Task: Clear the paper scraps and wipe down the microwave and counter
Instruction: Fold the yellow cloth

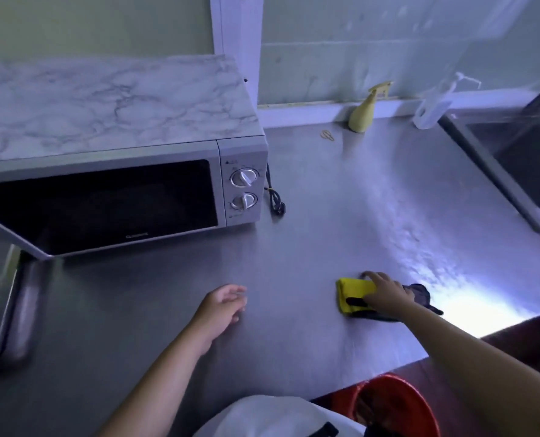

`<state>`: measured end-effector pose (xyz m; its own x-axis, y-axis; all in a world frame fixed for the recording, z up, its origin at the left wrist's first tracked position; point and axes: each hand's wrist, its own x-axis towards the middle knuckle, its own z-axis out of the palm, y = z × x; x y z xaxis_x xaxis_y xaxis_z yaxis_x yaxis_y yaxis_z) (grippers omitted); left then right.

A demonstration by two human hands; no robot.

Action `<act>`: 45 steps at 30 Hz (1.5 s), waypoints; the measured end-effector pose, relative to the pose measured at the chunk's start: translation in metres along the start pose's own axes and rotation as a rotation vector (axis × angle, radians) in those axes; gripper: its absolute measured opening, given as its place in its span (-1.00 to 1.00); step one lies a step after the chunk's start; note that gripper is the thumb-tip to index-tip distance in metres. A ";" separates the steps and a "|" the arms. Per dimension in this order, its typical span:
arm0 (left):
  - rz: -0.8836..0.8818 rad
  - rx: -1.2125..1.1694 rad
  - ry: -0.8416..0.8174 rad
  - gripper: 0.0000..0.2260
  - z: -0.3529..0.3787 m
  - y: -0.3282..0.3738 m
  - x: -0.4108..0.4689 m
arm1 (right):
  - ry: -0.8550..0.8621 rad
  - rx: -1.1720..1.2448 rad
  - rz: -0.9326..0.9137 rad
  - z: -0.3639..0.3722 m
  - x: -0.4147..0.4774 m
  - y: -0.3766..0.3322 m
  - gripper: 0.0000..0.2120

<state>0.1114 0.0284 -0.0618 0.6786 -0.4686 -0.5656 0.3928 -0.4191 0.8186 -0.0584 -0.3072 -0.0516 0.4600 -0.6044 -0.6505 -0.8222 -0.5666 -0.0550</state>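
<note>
The steel counter [341,216] fills most of the view. The microwave [104,190] stands at its left rear, door closed, with a marble-patterned top. A red bucket [398,405] sits below the counter's near right edge. The left hand [223,302] is at the counter's near centre, palm down, fingers relaxed and loosely curled, holding nothing. The right hand [385,293] lies palm down on a yellow cloth [352,290] on the near right of the counter, fingers laid across its top. The cloth projects leftward from under the fingers, and a dark part shows beside the wrist. A yellow spray bottle [364,113] stands at the rear wall. A black cord [275,200] lies just beside the microwave's right side.
</note>
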 end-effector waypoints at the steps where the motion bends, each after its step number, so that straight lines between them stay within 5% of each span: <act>1: 0.002 0.012 -0.022 -0.86 0.001 -0.001 0.000 | 0.018 0.011 0.005 0.006 -0.006 0.001 -0.42; 8: 0.016 0.106 -0.160 -0.85 0.006 -0.012 -0.007 | 0.032 0.122 0.052 0.046 -0.047 -0.016 -0.39; 14: 0.022 0.176 -0.236 -0.85 0.004 -0.019 -0.018 | 0.065 0.464 0.039 0.087 -0.087 -0.050 -0.29; 18: 0.033 0.193 -0.247 -0.86 -0.005 -0.026 -0.023 | 0.339 0.238 0.076 0.106 -0.098 -0.081 -0.36; 20: 0.031 0.188 -0.244 -0.86 -0.010 -0.029 -0.026 | 0.344 0.243 0.075 0.109 -0.094 -0.097 -0.39; 24: 0.025 0.180 -0.241 -0.85 -0.021 -0.033 -0.031 | 0.282 0.353 0.156 0.103 -0.080 -0.107 -0.80; 27: 0.030 0.161 -0.226 -0.85 -0.029 -0.034 -0.033 | 0.261 0.692 0.192 0.095 -0.076 -0.099 -0.96; 31: 0.040 0.088 -0.213 -0.84 -0.033 -0.026 -0.039 | 0.155 1.209 0.055 0.078 -0.097 -0.084 -0.87; 35: 0.118 0.046 -0.361 -0.78 -0.015 -0.003 -0.049 | 0.093 1.315 -0.110 0.060 -0.131 -0.095 -0.84; 39: 0.268 0.058 -0.521 -0.41 0.017 0.024 -0.057 | 0.028 1.393 -0.305 0.053 -0.160 -0.122 -0.88; 45: 0.480 0.149 -0.421 -0.69 0.023 0.039 -0.058 | -0.117 1.550 -0.418 0.044 -0.180 -0.138 -0.69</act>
<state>0.0734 0.0216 0.0012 0.4447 -0.8819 -0.1566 -0.0039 -0.1767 0.9843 -0.0424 -0.0958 0.0396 0.7609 -0.4754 -0.4416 -0.2164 0.4557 -0.8634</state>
